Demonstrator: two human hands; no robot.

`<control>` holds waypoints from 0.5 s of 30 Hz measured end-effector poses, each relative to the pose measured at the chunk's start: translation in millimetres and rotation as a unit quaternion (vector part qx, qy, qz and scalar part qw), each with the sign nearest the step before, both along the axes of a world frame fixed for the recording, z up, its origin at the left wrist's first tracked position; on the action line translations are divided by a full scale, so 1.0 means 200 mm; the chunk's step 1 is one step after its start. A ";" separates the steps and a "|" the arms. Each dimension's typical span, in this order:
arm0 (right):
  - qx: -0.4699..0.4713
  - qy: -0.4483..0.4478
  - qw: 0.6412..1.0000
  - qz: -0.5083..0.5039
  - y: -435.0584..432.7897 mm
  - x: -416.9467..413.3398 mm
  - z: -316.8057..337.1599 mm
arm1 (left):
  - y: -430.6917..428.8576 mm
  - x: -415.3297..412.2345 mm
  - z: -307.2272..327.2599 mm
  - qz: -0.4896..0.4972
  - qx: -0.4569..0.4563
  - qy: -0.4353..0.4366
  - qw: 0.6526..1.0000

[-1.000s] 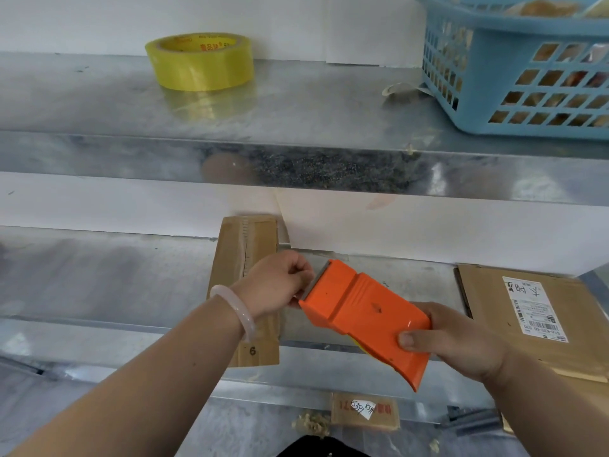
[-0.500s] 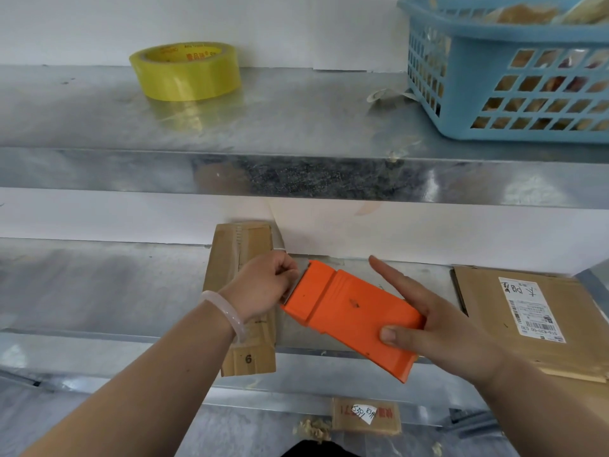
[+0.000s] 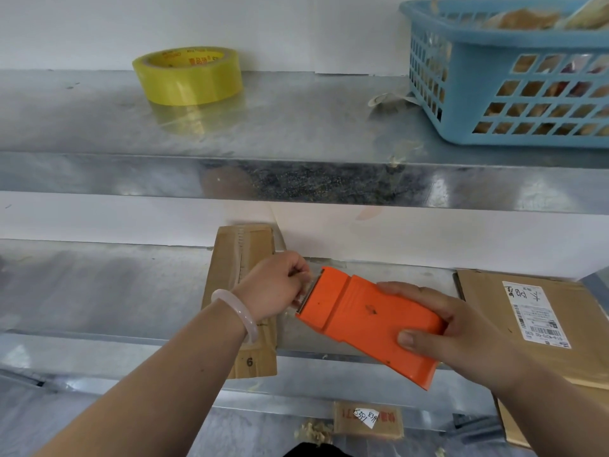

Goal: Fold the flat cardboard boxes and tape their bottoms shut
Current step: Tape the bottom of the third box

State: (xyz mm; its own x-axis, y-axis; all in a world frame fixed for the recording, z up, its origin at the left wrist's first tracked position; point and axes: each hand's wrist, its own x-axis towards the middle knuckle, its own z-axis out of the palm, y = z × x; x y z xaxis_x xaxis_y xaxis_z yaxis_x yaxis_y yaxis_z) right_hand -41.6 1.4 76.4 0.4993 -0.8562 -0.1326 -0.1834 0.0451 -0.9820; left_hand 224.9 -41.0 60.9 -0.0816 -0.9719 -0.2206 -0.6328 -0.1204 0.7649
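The dispenser [image 3: 359, 321], held half a second ago with the right forefinger stretched out, is now gripped by the right hand [image 3: 461, 331], all fingers curled round it. Its blade end is pinched by the left hand [image 3: 273, 288], above a flat box [image 3: 244, 245] on the lower shelf [image 3: 115, 285]. A labelled box [image 3: 487, 301] lies to the right. A tape roll [image 3: 189, 75] and a basket [image 3: 494, 77] are set on the shelf above.

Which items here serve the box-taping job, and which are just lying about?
Job: orange tape dispenser, in the right hand's grip; left hand at its blade end; flat cardboard box beneath.
Lying about: yellow tape roll; blue basket; labelled carton.
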 end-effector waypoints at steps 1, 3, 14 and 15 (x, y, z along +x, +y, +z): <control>0.002 -0.001 1.000 -0.003 0.00 0.00 0.00 | 0.00 -0.01 0.00 -0.001 0.001 -0.001 1.000; 0.008 -0.002 1.000 -0.007 0.00 -0.01 -0.01 | 0.00 -0.01 0.00 0.000 0.005 -0.002 1.000; -0.003 0.036 0.999 -0.016 -0.02 -0.13 -0.04 | -0.08 0.08 0.07 0.039 -0.015 -0.020 0.999; -0.008 0.040 0.999 -0.020 -0.03 -0.13 -0.04 | -0.09 0.08 0.07 0.042 -0.017 -0.023 0.999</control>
State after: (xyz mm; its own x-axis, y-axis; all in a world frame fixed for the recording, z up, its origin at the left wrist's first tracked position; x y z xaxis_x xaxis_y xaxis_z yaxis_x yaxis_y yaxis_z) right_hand -67.9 -4.4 68.6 0.4525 -0.8778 -0.1571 -0.2595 0.0390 -0.9650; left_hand 241.7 -58.3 74.9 0.0099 -0.9818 -0.1894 -0.6565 -0.1493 0.7394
